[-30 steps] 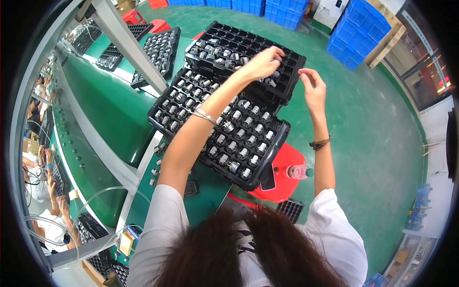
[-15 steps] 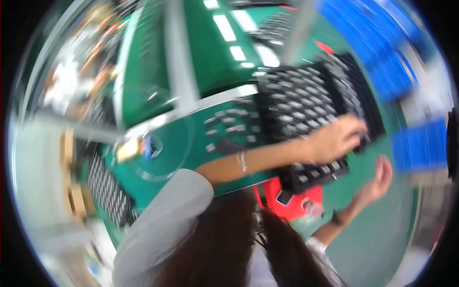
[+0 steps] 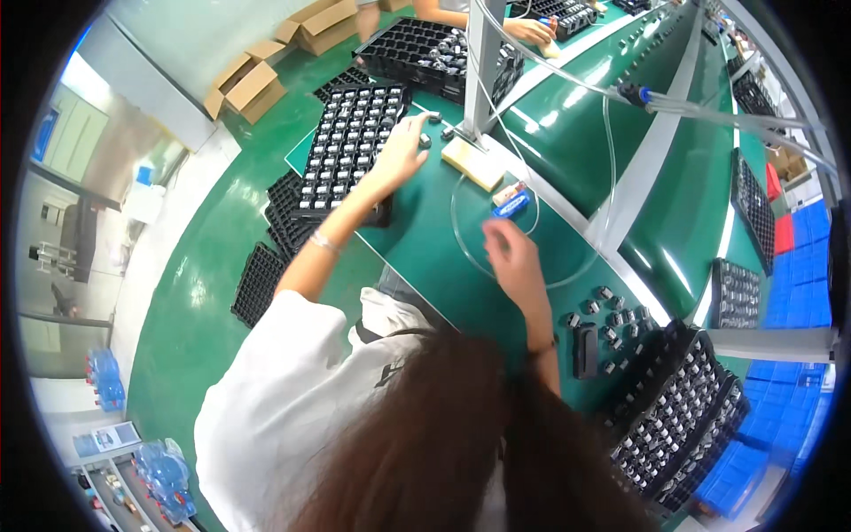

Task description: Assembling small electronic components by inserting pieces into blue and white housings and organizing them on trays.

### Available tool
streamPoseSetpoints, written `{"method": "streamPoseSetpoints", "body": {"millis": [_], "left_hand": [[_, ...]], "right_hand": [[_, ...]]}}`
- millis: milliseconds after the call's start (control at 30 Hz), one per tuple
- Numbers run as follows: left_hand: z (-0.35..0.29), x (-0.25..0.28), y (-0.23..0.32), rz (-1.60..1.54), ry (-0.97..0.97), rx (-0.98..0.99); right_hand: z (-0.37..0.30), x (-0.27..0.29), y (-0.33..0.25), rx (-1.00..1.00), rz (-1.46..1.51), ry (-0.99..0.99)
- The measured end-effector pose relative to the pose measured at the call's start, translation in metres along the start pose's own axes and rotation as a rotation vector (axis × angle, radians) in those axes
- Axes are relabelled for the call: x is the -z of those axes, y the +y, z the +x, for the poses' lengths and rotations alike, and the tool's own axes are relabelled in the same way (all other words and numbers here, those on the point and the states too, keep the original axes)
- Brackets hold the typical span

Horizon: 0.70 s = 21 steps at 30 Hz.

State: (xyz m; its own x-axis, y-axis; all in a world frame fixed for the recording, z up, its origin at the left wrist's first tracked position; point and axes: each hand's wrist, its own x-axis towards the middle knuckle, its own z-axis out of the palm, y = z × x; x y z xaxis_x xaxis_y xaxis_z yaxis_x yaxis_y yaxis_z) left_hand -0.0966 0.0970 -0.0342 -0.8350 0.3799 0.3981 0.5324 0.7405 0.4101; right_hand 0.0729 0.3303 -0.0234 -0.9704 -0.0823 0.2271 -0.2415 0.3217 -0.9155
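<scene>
- Your left hand point(image 3: 399, 161) reaches over the right edge of the filled black tray point(image 3: 306, 212), thumb and fingers parted.
- A small part point(image 3: 425, 140) lies on the table point(image 3: 421, 226) just beyond it, by the fingertips; you're nearer with this hand.
- The tray's long axis runs away from you.
- Your right hand point(image 3: 516, 264) is loosely curled near the blue block point(image 3: 511, 206); I can't tell whether it holds anything.

Landmark: block point(image 3: 474, 163), on table point(image 3: 421, 222). Left of block: filled tray point(image 3: 346, 151), at table edge. Between block and that tray: small parts point(image 3: 425, 140), count uncertain, partly hidden. Behind-left of block: second tray point(image 3: 394, 55). Right of block: belt point(image 3: 567, 168). Well apart, before-right of block: loose parts point(image 3: 612, 335), flat case point(image 3: 586, 351); farther that way, tray stack point(image 3: 678, 417).
</scene>
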Motion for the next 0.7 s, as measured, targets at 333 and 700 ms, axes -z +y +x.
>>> {"method": "streamPoseSetpoints", "body": {"millis": [333,700], "left_hand": [[0.062,-0.074,-0.110,0.315,-0.366,-0.221],[0.060,-0.099,-0.076,0.507,-0.264,-0.279]], "right_hand": [[0.206,-0.104,0.043,0.340,-0.753,-0.020],[0.187,-0.121,0.079,0.512,-0.627,0.332]]}}
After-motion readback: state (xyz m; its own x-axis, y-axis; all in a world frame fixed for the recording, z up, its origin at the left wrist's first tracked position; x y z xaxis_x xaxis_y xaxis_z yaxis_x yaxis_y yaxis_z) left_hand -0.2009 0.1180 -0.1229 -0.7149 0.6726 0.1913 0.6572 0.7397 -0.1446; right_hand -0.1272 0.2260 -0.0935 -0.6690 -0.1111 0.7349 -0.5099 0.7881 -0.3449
